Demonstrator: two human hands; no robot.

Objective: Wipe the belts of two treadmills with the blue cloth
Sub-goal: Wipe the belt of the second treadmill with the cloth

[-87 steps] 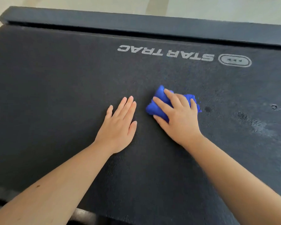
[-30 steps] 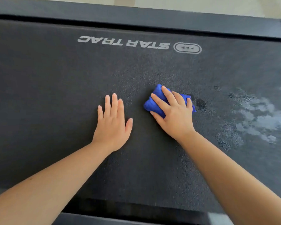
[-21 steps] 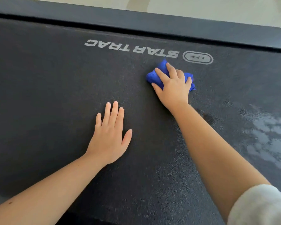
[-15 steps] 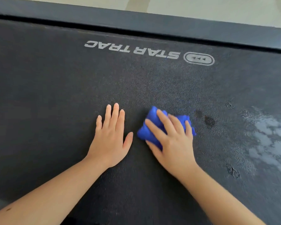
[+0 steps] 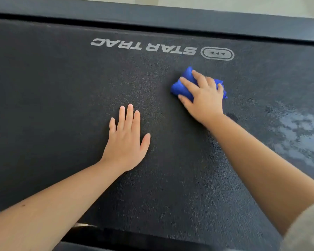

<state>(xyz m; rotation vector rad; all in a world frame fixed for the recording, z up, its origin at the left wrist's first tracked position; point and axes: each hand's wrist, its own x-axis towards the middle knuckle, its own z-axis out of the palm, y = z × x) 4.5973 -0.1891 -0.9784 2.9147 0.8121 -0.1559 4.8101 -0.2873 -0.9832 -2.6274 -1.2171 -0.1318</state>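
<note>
A dark textured treadmill belt (image 5: 62,98) fills the view, with a white STAR TRAC logo (image 5: 143,47) near its far edge. My right hand (image 5: 202,98) presses a bunched blue cloth (image 5: 179,87) onto the belt just below the logo; the fingers cover most of the cloth. My left hand (image 5: 127,140) lies flat on the belt with fingers together, holding nothing, to the left of and nearer than the cloth.
A black side rail (image 5: 170,17) runs along the far edge of the belt, with pale floor beyond it. A wet, shiny patch (image 5: 301,131) sits on the belt at the right. Another dark rail shows at the bottom edge.
My right hand has pushed the cloth away from me, up toward the logo, after pulling it back near the left hand half a second ago. My left hand has stayed flat in place.
</note>
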